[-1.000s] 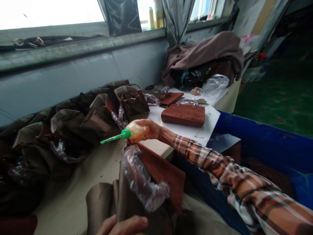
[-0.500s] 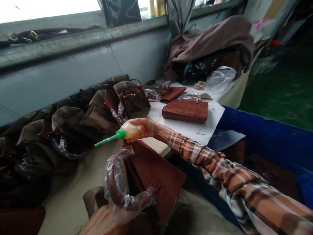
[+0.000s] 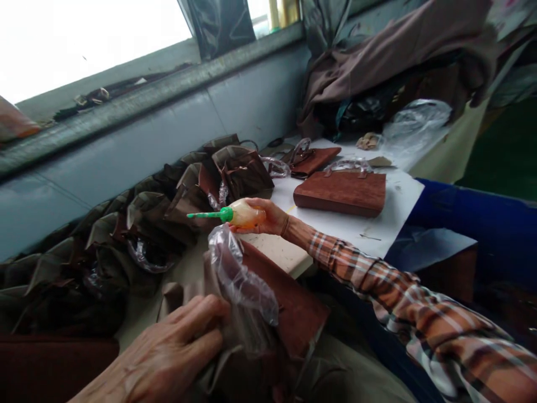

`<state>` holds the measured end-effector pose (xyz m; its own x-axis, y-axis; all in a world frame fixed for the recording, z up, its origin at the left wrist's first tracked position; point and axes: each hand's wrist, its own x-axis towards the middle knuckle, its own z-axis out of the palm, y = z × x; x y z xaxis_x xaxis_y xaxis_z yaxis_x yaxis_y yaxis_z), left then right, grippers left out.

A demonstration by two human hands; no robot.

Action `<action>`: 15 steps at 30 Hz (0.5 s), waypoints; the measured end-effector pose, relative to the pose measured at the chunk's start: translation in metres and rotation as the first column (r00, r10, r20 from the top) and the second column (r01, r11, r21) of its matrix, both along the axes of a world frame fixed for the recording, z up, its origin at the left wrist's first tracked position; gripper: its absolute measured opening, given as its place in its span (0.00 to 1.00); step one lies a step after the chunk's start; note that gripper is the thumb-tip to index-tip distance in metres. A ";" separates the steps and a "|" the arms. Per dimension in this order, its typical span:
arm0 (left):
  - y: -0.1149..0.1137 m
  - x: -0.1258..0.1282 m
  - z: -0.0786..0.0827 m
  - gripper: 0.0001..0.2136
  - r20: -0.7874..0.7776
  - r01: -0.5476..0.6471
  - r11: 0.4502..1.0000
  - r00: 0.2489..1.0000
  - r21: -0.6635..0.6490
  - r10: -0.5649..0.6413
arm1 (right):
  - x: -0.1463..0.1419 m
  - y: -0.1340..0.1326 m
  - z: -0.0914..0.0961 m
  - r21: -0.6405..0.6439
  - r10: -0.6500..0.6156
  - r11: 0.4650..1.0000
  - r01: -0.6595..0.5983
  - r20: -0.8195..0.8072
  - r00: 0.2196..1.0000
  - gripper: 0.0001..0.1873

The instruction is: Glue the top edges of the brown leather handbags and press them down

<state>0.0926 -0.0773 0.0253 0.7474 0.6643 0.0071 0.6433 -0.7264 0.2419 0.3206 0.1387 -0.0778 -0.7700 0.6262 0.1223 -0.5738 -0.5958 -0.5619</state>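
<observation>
My right hand point(image 3: 274, 217) is wrapped round a squeeze bottle point(image 3: 244, 216) of amber liquid, its green nozzle point(image 3: 210, 215) pointing left. The bottle is held above a brown handbag point(image 3: 285, 299) that lies tilted in front of me. Clear plastic wraps the bag's handle point(image 3: 247, 280). At the bag's left side my left hand point(image 3: 180, 341) is closed, thumb and fingers pinching the drab olive lining point(image 3: 245, 319). Its fingertips are partly hidden in the blurred cloth.
Several unfinished bags point(image 3: 146, 224) with open linings stand in a row along the wall at left. Two brown handbags, one nearer point(image 3: 339, 193), lie on white paper point(image 3: 403, 207). A blue bin point(image 3: 444, 207) is at right. Draped brown cloth point(image 3: 390, 50) covers things behind.
My left hand has come up further into view beside the bag's lining. The bottle's nozzle has swung up to nearly level. The view has shifted, so the surroundings sit differently.
</observation>
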 end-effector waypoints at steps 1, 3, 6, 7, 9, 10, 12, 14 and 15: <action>0.005 0.001 -0.001 0.10 0.013 0.011 1.000 1.000 0.001 -0.011 | 0.005 0.000 0.002 -0.006 -0.046 0.999 0.046 -0.009 0.999 0.21; 0.012 0.003 -0.005 0.13 0.064 -0.016 0.999 0.998 -0.039 0.019 | 0.020 -0.003 0.003 -0.026 -0.159 0.987 0.159 -0.033 0.987 0.21; 0.018 0.005 -0.015 0.14 0.156 -0.142 0.983 0.975 -0.119 0.159 | 0.052 -0.016 0.003 -0.061 -0.325 0.945 0.322 -0.061 0.944 0.21; 0.019 0.006 -0.019 0.13 0.181 -0.181 0.975 0.962 -0.128 0.202 | 0.064 -0.025 0.003 -0.067 -0.367 0.929 0.363 -0.065 0.928 0.20; 0.023 0.007 -0.025 0.12 0.219 -0.235 0.962 0.940 -0.142 0.261 | 0.087 -0.049 0.003 -0.062 -0.417 0.908 0.414 -0.058 0.907 0.21; 0.024 0.008 -0.027 0.12 0.230 -0.250 0.956 0.932 -0.155 0.281 | 0.098 -0.064 0.003 -0.054 -0.438 0.899 0.435 -0.057 0.897 0.22; 0.029 0.009 -0.032 0.13 0.272 -0.266 0.949 0.913 -0.171 0.305 | 0.114 -0.095 0.005 -0.031 -0.466 0.885 0.465 -0.052 0.883 0.22; 0.033 0.013 -0.034 0.12 0.346 -0.318 0.933 0.867 -0.167 0.358 | 0.123 -0.124 0.009 -0.015 -0.485 0.874 0.485 -0.065 0.872 0.22; 0.035 0.016 -0.035 0.11 0.383 -0.372 0.914 0.830 -0.164 0.406 | 0.123 -0.137 0.013 -0.028 -0.482 0.876 0.481 -0.061 0.874 0.22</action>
<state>0.1083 -0.0424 -0.0094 0.3704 0.9106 0.1836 0.7032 -0.4040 0.5851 0.4440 0.0018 -0.0652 -0.3633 0.9194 0.1509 -0.8258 -0.2428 -0.5090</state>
